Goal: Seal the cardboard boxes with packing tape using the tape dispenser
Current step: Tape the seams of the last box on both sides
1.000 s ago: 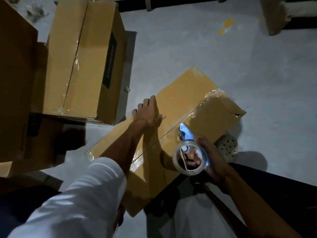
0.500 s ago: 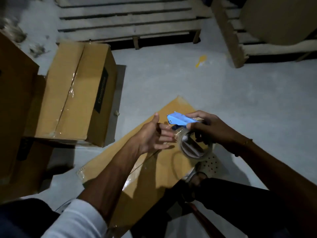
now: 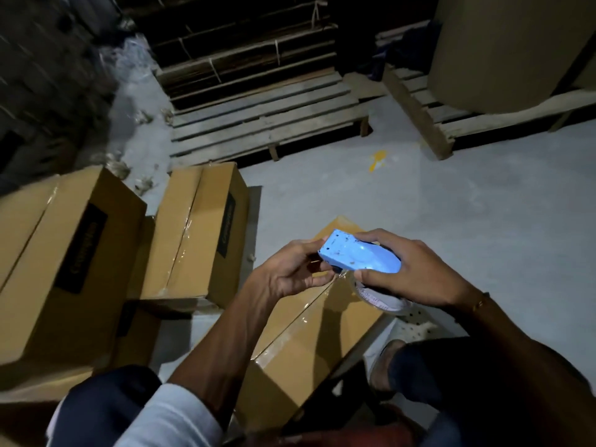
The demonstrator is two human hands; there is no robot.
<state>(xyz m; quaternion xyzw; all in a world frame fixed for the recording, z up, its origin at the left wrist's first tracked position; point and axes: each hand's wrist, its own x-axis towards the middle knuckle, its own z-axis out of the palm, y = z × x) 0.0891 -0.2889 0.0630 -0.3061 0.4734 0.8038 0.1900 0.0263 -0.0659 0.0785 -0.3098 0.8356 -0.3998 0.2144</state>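
A blue tape dispenser point(image 3: 359, 254) with a roll of clear tape point(image 3: 380, 300) under it is held in the air above a flat cardboard box point(image 3: 309, 337) on the floor. My right hand point(image 3: 409, 271) grips the dispenser from the right, fingers curled over its top. My left hand point(image 3: 292, 269) holds its front end, fingers curled under the nose. Clear tape runs along the box's centre seam. The near part of the box is hidden by my arms and legs.
Two taped cardboard boxes point(image 3: 200, 233) point(image 3: 64, 262) stand to the left, on more boxes. Wooden pallets point(image 3: 264, 117) lie at the back, with bundled flat cardboard behind. A large cardboard roll point(image 3: 512, 50) sits on a pallet at the right. My feet in sandals point(image 3: 412, 324) are beside the box.
My right hand lifted the dispenser off the box's seam. My left hand left the box top and came up to take the dispenser's front end. The view tilted up.
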